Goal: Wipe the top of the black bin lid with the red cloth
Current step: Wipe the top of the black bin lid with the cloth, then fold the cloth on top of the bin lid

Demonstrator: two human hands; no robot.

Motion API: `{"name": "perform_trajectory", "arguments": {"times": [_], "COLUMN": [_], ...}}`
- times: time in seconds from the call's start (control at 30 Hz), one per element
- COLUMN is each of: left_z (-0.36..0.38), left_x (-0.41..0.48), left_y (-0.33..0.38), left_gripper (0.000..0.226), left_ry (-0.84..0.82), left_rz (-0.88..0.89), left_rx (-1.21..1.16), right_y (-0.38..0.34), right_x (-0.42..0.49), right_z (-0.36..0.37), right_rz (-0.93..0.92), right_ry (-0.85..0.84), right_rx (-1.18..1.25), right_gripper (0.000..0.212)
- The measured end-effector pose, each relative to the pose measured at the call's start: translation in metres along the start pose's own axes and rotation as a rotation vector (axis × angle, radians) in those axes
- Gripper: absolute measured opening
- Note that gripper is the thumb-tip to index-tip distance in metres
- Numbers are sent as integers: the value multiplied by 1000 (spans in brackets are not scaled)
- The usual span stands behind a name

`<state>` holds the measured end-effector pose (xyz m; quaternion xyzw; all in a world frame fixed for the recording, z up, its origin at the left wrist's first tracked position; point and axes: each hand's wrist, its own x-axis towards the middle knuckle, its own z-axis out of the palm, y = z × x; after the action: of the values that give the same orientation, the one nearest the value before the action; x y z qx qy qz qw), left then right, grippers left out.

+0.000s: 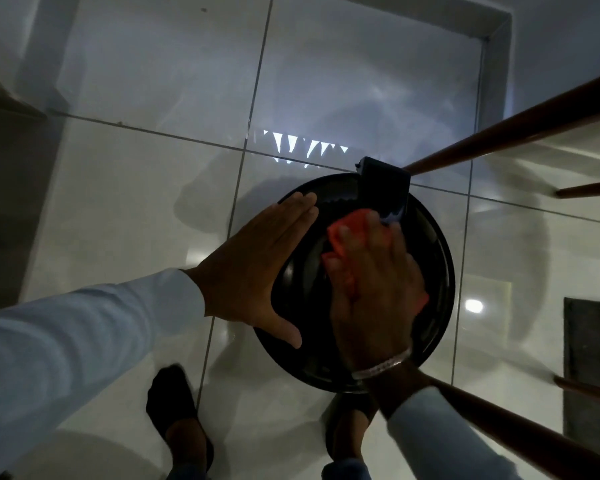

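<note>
A round black bin lid [430, 271] faces up at me from the tiled floor, with a black hinge block [383, 181] at its far edge. My right hand [374, 282] presses the red cloth [347, 233] flat onto the middle of the lid; the cloth shows beyond my fingertips and at the hand's sides. My left hand [253, 268] lies flat with fingers together against the lid's left rim, holding nothing.
Glossy white floor tiles [146, 202] surround the bin. Brown wooden furniture legs [499, 133] slant in from the right, one passing near the hinge, another [520, 431] under my right forearm. My two feet in dark shoes [174, 410] stand just before the bin. A dark mat [582, 341] lies at right.
</note>
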<state>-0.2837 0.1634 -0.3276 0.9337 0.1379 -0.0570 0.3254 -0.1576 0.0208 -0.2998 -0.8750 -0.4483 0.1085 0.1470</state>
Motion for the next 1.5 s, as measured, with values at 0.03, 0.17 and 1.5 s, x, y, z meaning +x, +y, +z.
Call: {"name": "perform_trajectory", "arguments": {"times": [0.03,0.17,1.5], "left_z": [0,-3,-1], "left_x": [1,0,-30], "left_y": [0,2,80], "left_gripper": [151,152,67], "left_ry": [-2,-39,229], "left_rz": [4,3,-191], "left_rx": [4,8,-20], "right_y": [-4,33,28], "right_x": [-8,-49,-62], "right_z": [4,-11,-39], "right_rz": [-106,-321,249], "right_ry": [-14,-173,25], "right_rx": [-25,-134,318], "right_gripper": [44,54,64]}}
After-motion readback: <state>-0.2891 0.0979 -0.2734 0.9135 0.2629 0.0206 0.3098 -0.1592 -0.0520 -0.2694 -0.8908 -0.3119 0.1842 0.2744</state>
